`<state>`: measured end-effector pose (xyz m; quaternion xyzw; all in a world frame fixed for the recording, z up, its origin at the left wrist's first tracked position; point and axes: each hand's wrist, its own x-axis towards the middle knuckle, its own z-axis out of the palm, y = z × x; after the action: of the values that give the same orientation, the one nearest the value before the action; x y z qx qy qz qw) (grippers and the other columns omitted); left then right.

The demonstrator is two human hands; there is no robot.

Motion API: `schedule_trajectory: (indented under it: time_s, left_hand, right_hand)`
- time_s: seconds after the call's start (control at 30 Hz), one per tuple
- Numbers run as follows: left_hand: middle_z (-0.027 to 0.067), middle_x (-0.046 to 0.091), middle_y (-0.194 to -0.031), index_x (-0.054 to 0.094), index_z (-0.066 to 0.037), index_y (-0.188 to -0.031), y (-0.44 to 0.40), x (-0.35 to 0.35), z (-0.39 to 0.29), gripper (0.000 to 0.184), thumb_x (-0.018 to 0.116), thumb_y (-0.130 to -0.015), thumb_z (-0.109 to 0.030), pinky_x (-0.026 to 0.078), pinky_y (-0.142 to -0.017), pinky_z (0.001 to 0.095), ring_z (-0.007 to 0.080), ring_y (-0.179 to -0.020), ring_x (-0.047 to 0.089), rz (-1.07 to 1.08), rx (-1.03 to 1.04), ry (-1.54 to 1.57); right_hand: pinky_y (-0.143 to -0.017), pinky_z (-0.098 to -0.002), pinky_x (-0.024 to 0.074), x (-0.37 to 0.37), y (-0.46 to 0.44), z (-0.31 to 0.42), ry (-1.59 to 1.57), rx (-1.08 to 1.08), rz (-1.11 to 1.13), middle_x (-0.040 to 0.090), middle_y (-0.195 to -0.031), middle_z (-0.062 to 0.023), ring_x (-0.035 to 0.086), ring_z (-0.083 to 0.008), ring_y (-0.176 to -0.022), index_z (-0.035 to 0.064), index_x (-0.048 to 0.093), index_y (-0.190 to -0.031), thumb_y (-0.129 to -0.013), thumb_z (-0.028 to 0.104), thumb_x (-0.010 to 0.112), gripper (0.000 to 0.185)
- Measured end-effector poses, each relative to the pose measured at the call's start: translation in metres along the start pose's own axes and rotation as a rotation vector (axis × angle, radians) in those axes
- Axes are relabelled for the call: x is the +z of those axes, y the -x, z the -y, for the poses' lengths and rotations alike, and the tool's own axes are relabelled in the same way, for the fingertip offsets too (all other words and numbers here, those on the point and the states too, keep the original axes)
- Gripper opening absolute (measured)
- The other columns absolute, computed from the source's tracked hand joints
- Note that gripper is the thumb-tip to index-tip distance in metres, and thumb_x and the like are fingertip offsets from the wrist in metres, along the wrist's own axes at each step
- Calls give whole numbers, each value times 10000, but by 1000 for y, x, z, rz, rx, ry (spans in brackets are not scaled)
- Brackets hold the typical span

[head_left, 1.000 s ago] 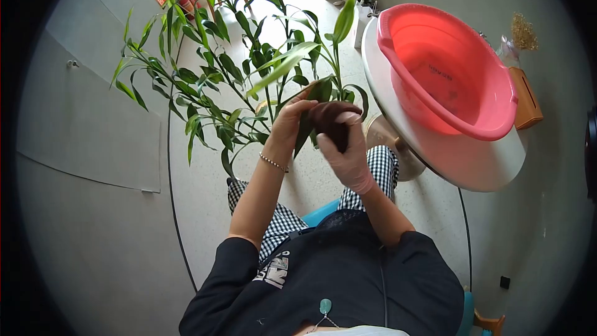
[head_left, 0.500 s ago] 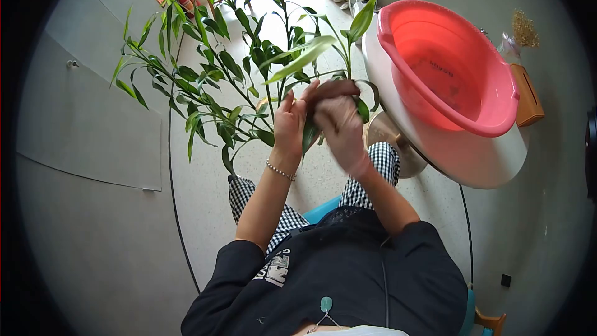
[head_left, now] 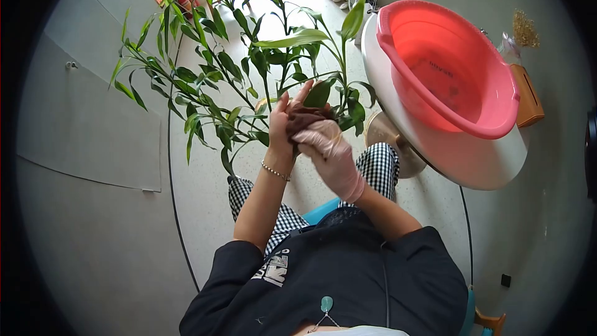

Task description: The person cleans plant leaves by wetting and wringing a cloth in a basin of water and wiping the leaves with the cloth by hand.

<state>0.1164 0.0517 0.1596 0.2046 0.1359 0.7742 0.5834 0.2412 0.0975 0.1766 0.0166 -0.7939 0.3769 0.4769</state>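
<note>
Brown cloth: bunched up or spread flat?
Bunched up: the brown cloth shows crumpled folds, gathered under the gloved right hand beside the left hand. No flat spread is visible.

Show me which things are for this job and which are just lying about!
For the job, it seems:
crumpled brown cloth, held by the pale-gloved right hand
tall, leafy green plant

Lying about:
large pink plastic basin (untouched, perhaps needed)
rounded white table
brown rectangular box
dried yellowish flowers
</note>
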Motion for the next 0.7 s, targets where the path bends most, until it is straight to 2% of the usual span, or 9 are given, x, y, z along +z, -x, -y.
schedule_trajectory:
  time_s: [0.07, 0.1, 0.2, 0.37, 0.47, 0.53, 0.6, 0.67, 0.7]
  left_hand:
    - [181, 422, -1283, 268, 33, -1329, -3, 11, 6, 542, 186, -942, -338, 297, -1019, 384, 270, -1165, 426, -240, 111, -145]
    - [148, 415, -1301, 270, 20, -1333, -3, 20, 6, 545, 186, -942, -349, 266, -1032, 383, 245, -1192, 398, -118, 40, -43]
    - [149, 411, -1302, 275, 11, -1334, 1, 23, 12, 550, 194, -942, -365, 238, -1040, 374, 226, -1208, 378, -148, 60, 21]
    - [219, 449, -1235, 273, 11, -1335, 4, 7, 4, 598, 265, -922, -421, 381, -940, 448, 353, -1041, 507, -185, 24, -23]
    - [205, 431, -1262, 283, -5, -1334, 4, -26, 14, 540, 239, -935, -366, 326, -995, 415, 303, -1114, 468, -40, 43, 185]
    - [192, 397, -1299, 257, 29, -1331, 6, 22, 17, 553, 215, -940, -359, 241, -1044, 394, 272, -1197, 386, -204, 42, 82]
    - [197, 387, -1307, 259, 36, -1327, 5, 14, 14, 565, 221, -939, -374, 243, -1046, 402, 280, -1213, 372, -98, 55, 199]
    - [195, 374, -1319, 248, 41, -1328, 3, 9, 5, 580, 226, -937, -387, 233, -1055, 412, 286, -1235, 345, -136, 27, 82]
    - [189, 377, -1315, 247, 24, -1333, 2, 8, 3, 580, 175, -941, -398, 321, -1006, 417, 300, -1152, 427, -98, 14, 88]
  right_hand:
    - [-768, -362, 428, -4, -2, -27, 178, 3, -56, 583, -889, -103, 542, -272, -865, 56, 596, -876, -736, 10, 570, 150]
    - [-745, -361, 431, -8, -12, -45, 204, 78, -118, 583, -880, -100, 543, -271, -844, 56, 593, -874, -742, 10, 560, 143]
    - [-715, -360, 435, -10, -20, -52, 246, 106, -169, 582, -865, -99, 543, -267, -814, 57, 590, -871, -747, 9, 551, 138]
    - [-789, -335, 442, 3, 8, -6, -11, 74, 14, 587, -870, -91, 558, -264, -870, 74, 599, -905, -690, -11, 612, 231]
    - [-767, -348, 445, -6, -10, -49, 184, 110, -147, 595, -880, -118, 556, -282, -842, 58, 602, -926, -735, 2, 579, 201]
    - [-766, -353, 439, -13, -22, -71, 124, 306, -227, 597, -897, -129, 549, -290, -834, 50, 600, -938, -766, 26, 553, 180]
    - [-784, -349, 434, -4, -15, -56, 282, 111, -190, 601, -894, -118, 550, -293, -845, 45, 597, -940, -765, 23, 541, 186]
    - [-780, -360, 441, 6, 3, -34, 153, -69, -48, 590, -888, -106, 552, -288, -856, 48, 595, -924, -705, -12, 566, 229]
    - [-779, -360, 447, 9, 9, -7, 166, -21, 13, 582, -877, -108, 553, -289, -845, 43, 596, -910, -703, -27, 571, 220]
